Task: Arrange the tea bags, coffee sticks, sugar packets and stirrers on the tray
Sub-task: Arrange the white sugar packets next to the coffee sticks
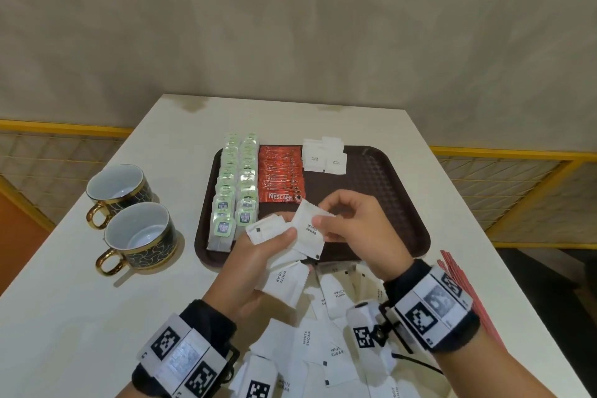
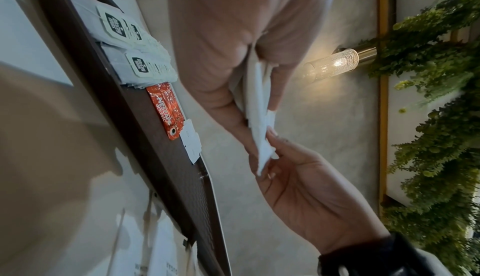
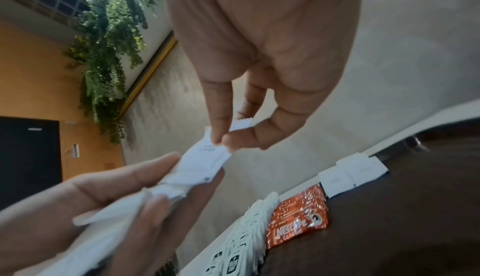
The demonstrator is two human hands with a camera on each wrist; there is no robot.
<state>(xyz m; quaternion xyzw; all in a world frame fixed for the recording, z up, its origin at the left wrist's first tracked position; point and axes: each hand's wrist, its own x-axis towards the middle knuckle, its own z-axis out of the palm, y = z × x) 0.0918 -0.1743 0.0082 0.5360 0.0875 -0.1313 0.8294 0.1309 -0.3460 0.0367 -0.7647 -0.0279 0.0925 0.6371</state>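
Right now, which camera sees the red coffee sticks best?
The head view: the whole row of coffee sticks lies on the tray, between tea bags and sugar packets. The left wrist view shows them edge-on; the right wrist view shows mainly the blurred front stick.

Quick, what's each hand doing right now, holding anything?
Left hand: grips a bunch of sugar packets.
Right hand: pinches one sugar packet, above the tray.
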